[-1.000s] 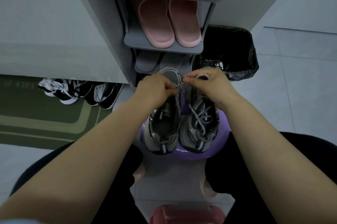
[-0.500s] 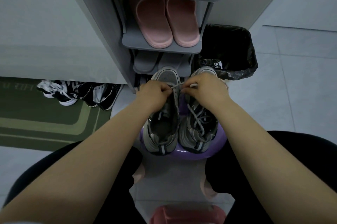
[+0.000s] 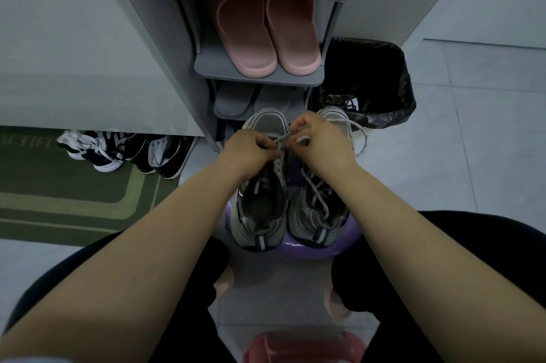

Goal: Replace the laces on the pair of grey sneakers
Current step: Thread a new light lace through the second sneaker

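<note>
Two grey sneakers stand side by side on a purple stool [image 3: 331, 250], toes pointing away from me. The left sneaker [image 3: 261, 209] has an open, unlaced throat near the heel. The right sneaker [image 3: 319, 215] carries a grey lace crossed up its front. My left hand [image 3: 249, 151] and my right hand [image 3: 320, 141] meet over the left sneaker's front, both pinching a grey lace [image 3: 283, 138] stretched between them. A loop of that lace [image 3: 362, 133] trails to the right past the right sneaker's toe.
A grey shoe rack [image 3: 257, 74] stands just beyond the stool, with pink slippers [image 3: 267, 40] on a shelf. A bin with a black bag [image 3: 372, 76] is at the right. Black and white sneakers [image 3: 124, 153] lie by a green mat [image 3: 59, 197] at the left.
Both hands have dropped lower toward the left sneaker's eyelets while keeping hold of the lace. A loop of lace now shows out to the right of my right hand.
</note>
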`<state>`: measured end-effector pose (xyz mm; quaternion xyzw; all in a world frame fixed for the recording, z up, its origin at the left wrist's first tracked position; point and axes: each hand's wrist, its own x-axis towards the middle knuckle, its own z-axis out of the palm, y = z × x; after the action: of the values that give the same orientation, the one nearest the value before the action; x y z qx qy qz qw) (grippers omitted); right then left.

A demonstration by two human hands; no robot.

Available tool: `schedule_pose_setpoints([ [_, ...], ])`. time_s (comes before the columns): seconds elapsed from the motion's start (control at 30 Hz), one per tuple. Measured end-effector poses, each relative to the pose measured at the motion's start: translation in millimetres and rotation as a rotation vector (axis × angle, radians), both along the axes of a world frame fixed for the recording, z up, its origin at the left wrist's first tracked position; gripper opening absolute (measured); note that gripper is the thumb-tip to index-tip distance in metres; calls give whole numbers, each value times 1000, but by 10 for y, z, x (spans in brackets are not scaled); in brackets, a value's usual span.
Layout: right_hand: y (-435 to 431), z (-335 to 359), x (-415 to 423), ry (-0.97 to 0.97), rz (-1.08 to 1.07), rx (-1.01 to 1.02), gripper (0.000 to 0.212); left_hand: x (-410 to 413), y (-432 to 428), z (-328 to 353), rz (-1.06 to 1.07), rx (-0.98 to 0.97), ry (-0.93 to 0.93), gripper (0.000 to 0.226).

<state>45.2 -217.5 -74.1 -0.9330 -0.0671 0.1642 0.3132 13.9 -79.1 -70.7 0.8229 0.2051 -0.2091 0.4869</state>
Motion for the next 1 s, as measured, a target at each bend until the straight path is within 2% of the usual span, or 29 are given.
schedule_pose_setpoints([
  [0.13, 24, -1, -25, -30, 46, -103, 19, -1, 6, -6, -30, 37, -3, 11],
  [0.37, 101, 9, 12, -28, 93, -97, 17, -30, -28, -133, -6, 202, -37, 31],
  [0.5, 94, 67, 78, 52, 103, -40, 37, -9, -54, -100, -53, 378, -61, 21],
  [0.57, 74, 64, 107, 125, 128, -45, 43, 6, -40, -92, -86, 396, -59, 18],
  [0.63, 42, 83, 157, 157, 139, -90, 49, 29, -5, -74, -143, 387, -40, 14],
  [0.77, -25, 144, 276, 80, 195, -285, 67, 76, 111, 54, -181, 304, -13, 9],
  [0.87, -59, 145, 329, 61, 287, -320, 71, 91, 276, 268, -83, 119, 29, 8],
  [1.0, 18, 140, 388, 121, 365, -381, 65, 109, 464, 337, 83, -86, 0, 22],
])
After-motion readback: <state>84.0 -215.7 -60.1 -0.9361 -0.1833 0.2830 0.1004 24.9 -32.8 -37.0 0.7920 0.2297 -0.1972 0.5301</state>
